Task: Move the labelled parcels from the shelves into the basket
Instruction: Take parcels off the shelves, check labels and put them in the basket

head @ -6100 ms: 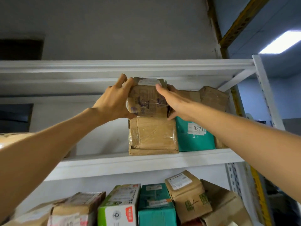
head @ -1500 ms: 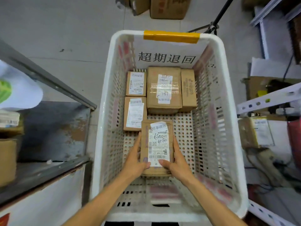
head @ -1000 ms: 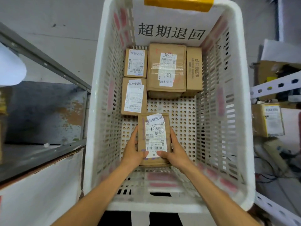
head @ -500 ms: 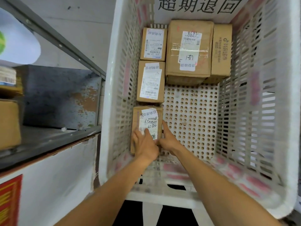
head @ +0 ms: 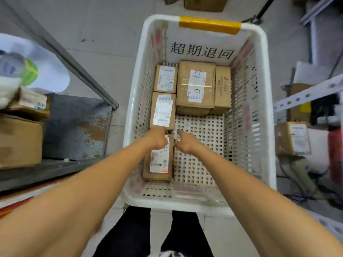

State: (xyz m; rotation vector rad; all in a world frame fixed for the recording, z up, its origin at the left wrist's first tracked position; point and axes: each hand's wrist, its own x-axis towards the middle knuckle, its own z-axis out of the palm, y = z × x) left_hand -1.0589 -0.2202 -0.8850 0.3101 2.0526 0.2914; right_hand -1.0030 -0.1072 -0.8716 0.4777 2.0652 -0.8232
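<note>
**Hand pose.** Both bare forearms enter from the lower corners of the frame and converge at the centre, inside the white perforated plastic basket (head: 267, 112). I see the left hand (head: 157, 138) back-up, lying over the far end of the small brown cardboard parcel with a white printed label (head: 158, 161). Its fingers fold under, out of sight, so I cannot tell whether they clamp the parcel or only rest on it. The right hand (head: 185, 142) sits just beside the parcel's far right corner, knuckles up, with its fingers curled and blurred. I cannot tell its grip either.

**Task item location.** The parcel lies flat, label up, on the basket floor against the left wall, at lower centre of the frame.

**Materials and shapes.** The basket is rectangular, with slotted walls and a floor of round holes. A strip of yellow tape (head: 209, 25) sits on its top rim, and there are black printed characters (head: 201, 51) on the far wall. Four more rectangular cardboard parcels fill the far end:
- a small labelled box (head: 165, 78) in the left corner
- a second labelled box (head: 163, 110) below it in the frame
- a larger taped box (head: 195, 86) at centre
- a narrow box on edge (head: 222, 88) touching the taped box on the right

A grey metal shelf (head: 74, 127) with a plain brown carton (head: 18, 140) occupies the left of the frame.
</note>
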